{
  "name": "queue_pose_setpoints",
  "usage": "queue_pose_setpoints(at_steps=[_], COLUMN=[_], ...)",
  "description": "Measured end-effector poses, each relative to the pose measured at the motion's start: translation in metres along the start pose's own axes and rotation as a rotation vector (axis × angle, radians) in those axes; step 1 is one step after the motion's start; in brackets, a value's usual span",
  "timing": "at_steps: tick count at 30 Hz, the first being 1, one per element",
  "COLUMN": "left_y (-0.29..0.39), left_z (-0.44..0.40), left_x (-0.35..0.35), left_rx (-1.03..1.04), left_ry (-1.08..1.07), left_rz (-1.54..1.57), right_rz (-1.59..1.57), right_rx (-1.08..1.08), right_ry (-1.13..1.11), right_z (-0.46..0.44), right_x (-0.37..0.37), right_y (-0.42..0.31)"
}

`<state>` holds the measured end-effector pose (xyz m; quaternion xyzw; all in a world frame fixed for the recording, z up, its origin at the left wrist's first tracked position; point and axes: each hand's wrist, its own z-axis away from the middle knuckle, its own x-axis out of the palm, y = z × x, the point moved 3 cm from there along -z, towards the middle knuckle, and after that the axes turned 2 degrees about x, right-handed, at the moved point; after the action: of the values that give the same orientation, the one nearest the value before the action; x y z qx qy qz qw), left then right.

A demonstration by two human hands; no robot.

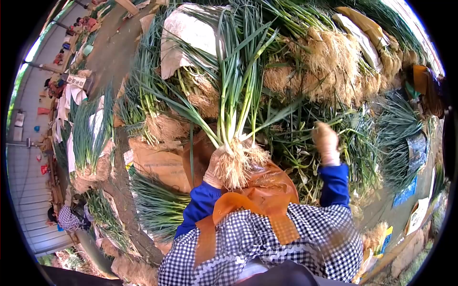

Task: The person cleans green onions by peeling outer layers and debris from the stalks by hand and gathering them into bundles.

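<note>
My left hand [214,168] is closed round the white lower stalks of a bunch of green onions [234,119]. The bunch stands upright in front of my chest, leaves fanned away from me. Its pale, stringy roots [236,167] hang over the orange apron [272,181] on my lap. Off to the right, my right hand [327,142] is raised over a heap of loose green leaves [305,157], apart from the bunch. Its fingers look curled in, and whether anything is in them is hidden.
Stacked green onions with thick roots [334,62] lie ahead to the right. A pale sack [186,38] covers others. More bundles lie at left [157,205] and right [400,138]. A brown sack [157,162] is beside my left arm. Another person [69,218] sits far left.
</note>
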<state>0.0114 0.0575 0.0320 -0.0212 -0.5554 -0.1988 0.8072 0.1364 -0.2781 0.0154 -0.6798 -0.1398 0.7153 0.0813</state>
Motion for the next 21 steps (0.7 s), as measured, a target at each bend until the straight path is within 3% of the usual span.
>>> queue_pose_setpoints(at_steps=[1,2,5,6,7,8,9,11,12,13,15,16,17,18,21], left_y=[0.002,-0.001,-0.006,-0.007,-0.012,-0.011,-0.01,-0.017,-0.016,-0.016,-0.033,-0.042,-0.049,-0.05,-0.049], left_z=[-0.003,0.007,0.001,0.003,0.002,0.006,0.011,0.018,0.016,0.015,0.006,0.003,0.002,-0.002,-0.007], left_x=[-0.018,-0.001,0.006,0.004,0.025,0.03,0.033,0.051,0.038,0.026,0.02,0.021,0.022,0.018,0.01], left_rx=[-0.01,0.014,-0.004,0.035,0.029,0.083,0.135,0.296,0.187,0.073,0.062,0.001,-0.058,-0.057,-0.033], left_ry=[-0.01,0.176,-0.05,-0.084,-0.297,-0.313,-0.328,0.013,0.095,0.182,0.138,0.129,0.119,0.114,0.039], left_rz=[-0.049,-0.099,-0.043,-0.006,0.156,0.168,0.179,0.015,-0.046,-0.106,-0.073,-0.036,0.001,0.071,0.078], right_rz=[-0.13,-0.435,-1.242,-1.285,-1.325,-1.754,-1.727,-1.578,-1.391,-1.201,-0.814,-0.815,-1.158,-1.156,-1.859], right_rx=[-0.079,-0.025,-0.044,0.014,0.078,0.105,0.058,0.121,0.169,0.196,0.078,0.086,0.234,0.232,0.338], right_ry=[-0.1,-0.27,-0.62,-0.668,-0.725,-0.69,-0.687,-0.495,-0.478,-0.278,-0.05,-0.078,-0.334,-0.333,-0.685], right_z=[0.003,0.014,0.01,-0.003,-0.008,-0.003,-0.012,-0.016,-0.013,-0.012,-0.002,-0.003,-0.005,-0.005,0.004], right_x=[0.007,0.016,0.07,0.087,0.08,0.063,0.071,0.071,0.059,0.063,0.055,0.062,0.069,0.07,0.082], right_y=[-0.041,-0.077,-0.149,-0.162,-0.18,-0.182,-0.178,-0.172,-0.172,-0.172,-0.172,-0.169,-0.168,-0.169,-0.179])
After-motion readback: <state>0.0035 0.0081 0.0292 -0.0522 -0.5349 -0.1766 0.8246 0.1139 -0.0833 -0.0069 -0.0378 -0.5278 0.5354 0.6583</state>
